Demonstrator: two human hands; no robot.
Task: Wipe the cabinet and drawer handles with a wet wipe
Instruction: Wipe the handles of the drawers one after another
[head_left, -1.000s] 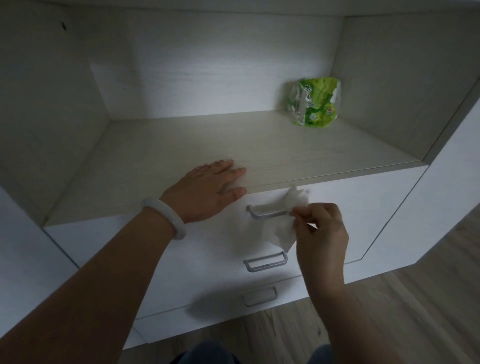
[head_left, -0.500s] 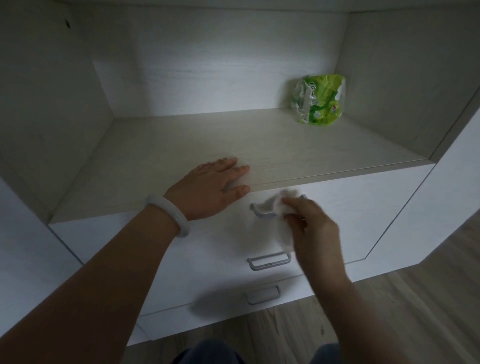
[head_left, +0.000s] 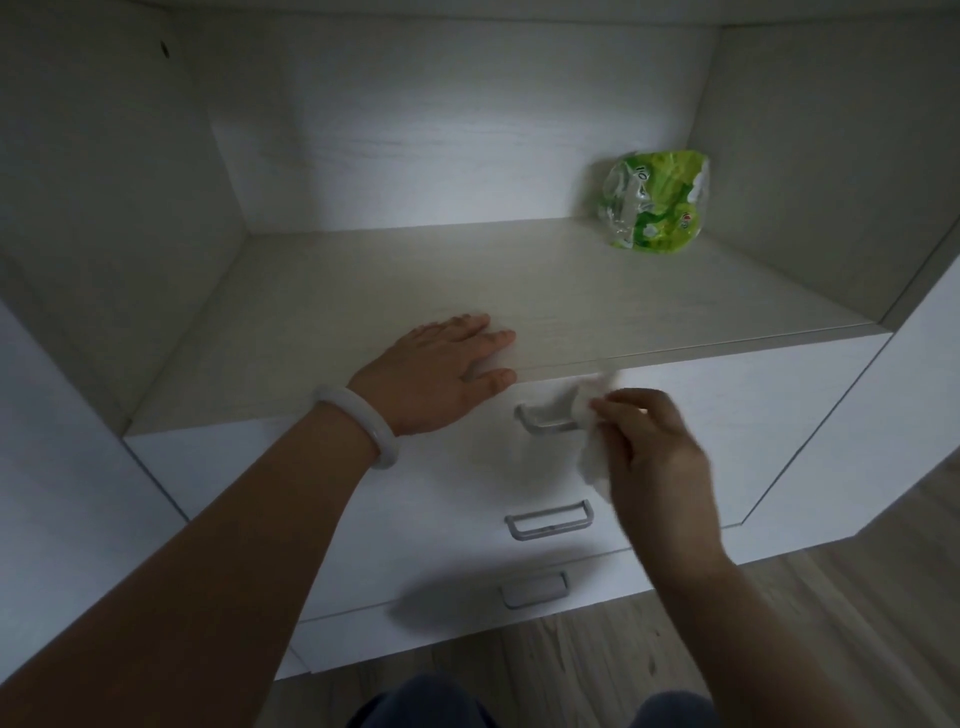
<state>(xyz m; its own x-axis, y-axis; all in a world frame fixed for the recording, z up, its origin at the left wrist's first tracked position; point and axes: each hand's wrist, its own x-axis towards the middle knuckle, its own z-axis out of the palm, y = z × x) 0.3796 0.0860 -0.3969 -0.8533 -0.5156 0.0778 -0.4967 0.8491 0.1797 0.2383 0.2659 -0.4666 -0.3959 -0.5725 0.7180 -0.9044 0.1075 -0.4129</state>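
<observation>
A white cabinet has three drawers below an open shelf (head_left: 519, 291). My right hand (head_left: 654, 452) grips a white wet wipe (head_left: 592, 467) against the right end of the top drawer's metal handle (head_left: 540, 418). The handle's left part shows; its right end is hidden by the wipe and fingers. My left hand (head_left: 436, 379), with a pale bangle at the wrist, rests flat on the shelf's front edge, fingers straight. Lower down are the middle drawer handle (head_left: 548, 519) and the bottom drawer handle (head_left: 535, 590), both untouched.
A green wet-wipe pack (head_left: 652, 202) stands at the back right of the shelf. The cabinet's side walls close in the shelf on both sides. Wooden floor (head_left: 857, 571) lies at the lower right, and my knees show at the bottom edge.
My right hand slid the wipe left along the top handle, then back toward its right end. My left hand stayed flat on the shelf edge.
</observation>
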